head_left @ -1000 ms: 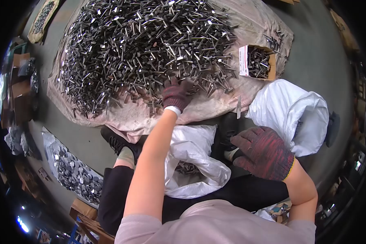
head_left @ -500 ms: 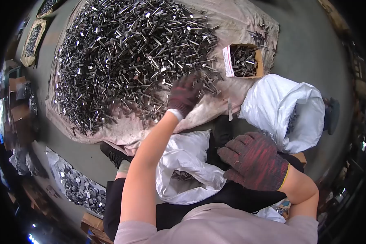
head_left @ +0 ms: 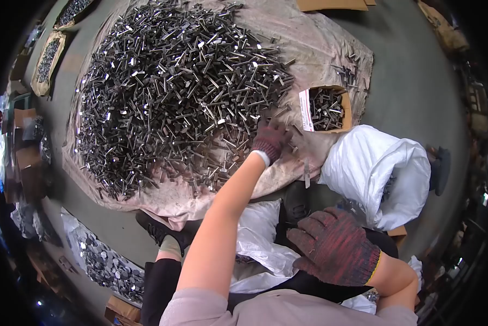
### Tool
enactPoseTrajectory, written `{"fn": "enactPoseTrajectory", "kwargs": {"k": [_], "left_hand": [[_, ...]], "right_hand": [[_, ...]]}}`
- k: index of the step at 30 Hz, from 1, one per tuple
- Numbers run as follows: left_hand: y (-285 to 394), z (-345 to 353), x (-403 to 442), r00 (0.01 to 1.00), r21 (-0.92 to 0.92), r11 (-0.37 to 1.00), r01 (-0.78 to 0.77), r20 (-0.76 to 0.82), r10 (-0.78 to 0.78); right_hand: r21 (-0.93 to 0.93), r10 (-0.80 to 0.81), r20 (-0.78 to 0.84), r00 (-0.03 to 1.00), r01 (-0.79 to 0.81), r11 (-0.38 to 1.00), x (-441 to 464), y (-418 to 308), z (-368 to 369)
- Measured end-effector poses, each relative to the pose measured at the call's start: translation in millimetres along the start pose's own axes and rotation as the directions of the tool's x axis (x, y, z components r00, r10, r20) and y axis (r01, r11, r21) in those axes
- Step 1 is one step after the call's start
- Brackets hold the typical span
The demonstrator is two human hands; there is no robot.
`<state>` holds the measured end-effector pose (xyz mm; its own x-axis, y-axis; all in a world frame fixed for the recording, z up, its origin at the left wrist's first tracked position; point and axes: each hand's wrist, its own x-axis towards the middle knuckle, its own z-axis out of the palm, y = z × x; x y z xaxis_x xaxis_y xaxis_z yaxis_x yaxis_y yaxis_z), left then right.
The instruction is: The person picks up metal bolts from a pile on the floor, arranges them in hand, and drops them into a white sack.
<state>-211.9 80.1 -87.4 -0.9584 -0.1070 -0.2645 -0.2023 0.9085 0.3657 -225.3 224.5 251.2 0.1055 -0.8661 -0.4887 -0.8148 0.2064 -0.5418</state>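
My left hand (head_left: 272, 138), in a dark red and black knit glove, reaches to the near right edge of a big heap of metal bolts (head_left: 173, 87). Its fingers look spread, palm down over loose bolts; slight blur hides whether they touch any. My right hand (head_left: 336, 247), gloved alike with a yellow-edged cuff, lies over my knee, fingers stretched out and holding nothing. Below my left forearm is a white woven sack (head_left: 260, 228), partly covered by the arm. Beyond my right hand, another white sack (head_left: 363, 163) lies with its mouth facing right.
The heap lies on a stained cloth (head_left: 157, 198). A cardboard box (head_left: 346, 111) of bolts stands on its right side. A thin metal strip (head_left: 307, 173) lies near the cloth's edge. At lower left, a plastic sheet holds flat metal pieces (head_left: 111, 266).
My left hand has moved right along the heap's near edge, towards the box. My right hand stays over the knee. The whole view has shifted, so the heap and box appear lower.
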Motion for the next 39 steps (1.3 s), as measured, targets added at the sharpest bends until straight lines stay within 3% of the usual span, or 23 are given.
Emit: {"fn": "enactPoseTrajectory", "kwargs": {"k": [2,5,9,10,14,16,17,19,21,24,27,28,29,31,32,33,35,36,37,39], "left_hand": [[-9.7,17.1,-25.5,0.976,0.027,0.989,-0.145,-0.163,0.147],[-18.6,11.2,-61.7,0.969,0.062,0.978,-0.199,-0.137,0.206],[-19.7,-6.5,-96.3,0.987,0.007,0.989,-0.147,-0.065,0.147],[-26.0,-1.5,-102.2,0.970,0.005,0.980,-0.197,-0.143,0.195],[-27.8,5.4,-102.7,0.964,0.094,0.976,-0.197,-0.162,0.210],[-16.9,-3.6,-91.4,0.990,0.076,0.988,-0.136,0.059,0.131],[-10.1,-3.1,-88.8,0.990,0.077,0.988,-0.134,0.058,0.130],[2.8,2.1,-82.2,0.988,0.092,0.992,0.092,0.116,-0.102],[8.1,13.7,-82.4,0.974,0.069,0.987,0.146,0.167,-0.155],[9.7,11.7,-91.1,0.973,0.045,0.977,0.210,0.087,-0.213],[1.8,-1.4,-94.7,0.976,0.007,0.985,0.173,0.129,-0.173],[-2.4,7.3,-96.7,0.974,0.002,0.974,0.228,0.003,-0.228],[-5.1,10.4,-100.3,0.974,0.004,0.974,0.226,0.003,-0.226],[-10.8,3.9,-109.8,0.900,-0.113,0.895,0.432,-0.002,-0.435],[-20.8,6.5,-120.9,0.903,-0.187,0.912,0.366,-0.168,-0.396],[-19.1,-4.1,-124.9,0.903,-0.184,0.912,0.367,-0.163,-0.397],[-13.0,-36.2,-131.1,0.816,-0.106,0.911,0.399,-0.412,-0.405],[-22.0,-27.1,-126.8,0.778,-0.188,0.911,0.368,-0.475,-0.412],[-28.0,-27.4,-115.8,0.778,-0.188,0.911,0.367,-0.474,-0.411],[-38.9,-30.5,-87.5,0.725,-0.409,0.715,0.567,-0.164,-0.669]], "right_hand": [[-0.026,-0.018,-0.046,0.999,0.017,1.000,-2.7,2.1,1.5],[-0.014,-0.025,-0.041,0.999,0.025,1.000,-8.5,0.6,4.7],[-0.019,-0.030,-0.055,0.998,0.029,0.999,-14.8,1.0,6.5],[-0.020,-0.031,-0.060,0.998,0.030,0.999,-15.8,1.5,6.1],[-0.042,-0.040,-0.064,0.997,0.037,0.998,-17.5,0.0,6.9],[-0.045,-0.044,-0.060,0.997,0.041,0.998,-17.2,-0.5,5.8],[-0.046,-0.044,-0.057,0.997,0.042,0.998,-17.0,-0.7,5.3],[-0.059,-0.046,-0.072,0.996,0.042,0.997,-16.2,0.3,6.1],[-0.060,-0.049,-0.079,0.996,0.045,0.997,-16.9,-1.3,7.8],[-0.074,-0.059,-0.060,0.996,0.055,0.996,-15.1,-2.0,4.6],[-0.035,-0.011,-0.027,1.000,0.010,0.999,-15.9,-6.9,1.7],[-0.043,-0.011,-0.034,0.999,0.010,0.999,-16.2,-7.1,1.8],[-0.049,-0.011,-0.042,0.999,0.009,0.999,-17.0,-7.5,2.5],[-0.045,-0.025,-0.054,0.998,0.022,0.999,-17.9,-7.4,3.6],[-0.043,-0.041,-0.064,0.997,0.039,0.998,-17.8,-7.2,4.5],[-0.037,-0.042,-0.064,0.997,0.040,0.999,-17.4,-7.5,5.3],[-0.036,-0.063,-0.036,0.997,0.061,0.997,-16.5,-8.4,6.2],[-0.034,-0.061,-0.037,0.997,0.060,0.998,-15.8,-9.0,6.7],[-0.040,-0.057,-0.018,0.998,0.057,0.998,-15.0,-9.7,6.9],[-0.050,-0.052,-0.001,0.999,0.052,0.997,-14.0,-11.3,6.8]]}}
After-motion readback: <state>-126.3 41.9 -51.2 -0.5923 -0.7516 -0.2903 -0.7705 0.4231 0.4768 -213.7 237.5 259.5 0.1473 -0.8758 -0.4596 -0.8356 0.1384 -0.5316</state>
